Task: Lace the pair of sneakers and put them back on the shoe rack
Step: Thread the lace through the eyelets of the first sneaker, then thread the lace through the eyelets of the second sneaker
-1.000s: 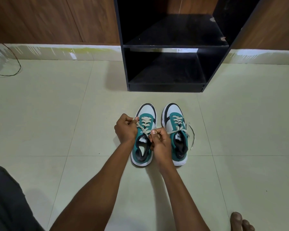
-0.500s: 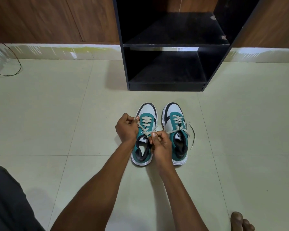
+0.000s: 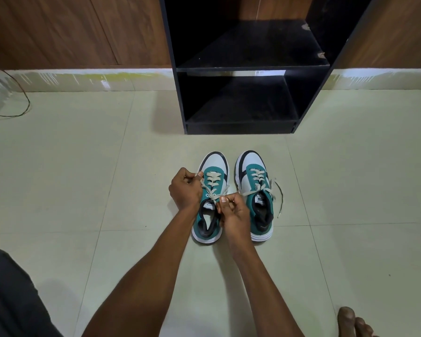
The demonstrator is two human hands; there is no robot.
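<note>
The right hand point(image 3: 233, 211) has edged slightly left over the left sneaker point(image 3: 210, 198), drawing its lace point(image 3: 213, 190) tighter.

This looks like a room in a home: a pale tiled floor point(image 3: 350, 190), dark wood wall panels point(image 3: 83, 30) above a white skirting point(image 3: 83, 77), a black shoe rack point(image 3: 241, 69), and a bare foot point(image 3: 350, 322).

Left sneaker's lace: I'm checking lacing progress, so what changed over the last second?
Very little. The right hand edged slightly toward the left sneaker, pinching its lace; the left hand keeps pinching the other end beside the shoe. The right sneaker, with its loose lace, and the black shoe rack have not moved.
</note>
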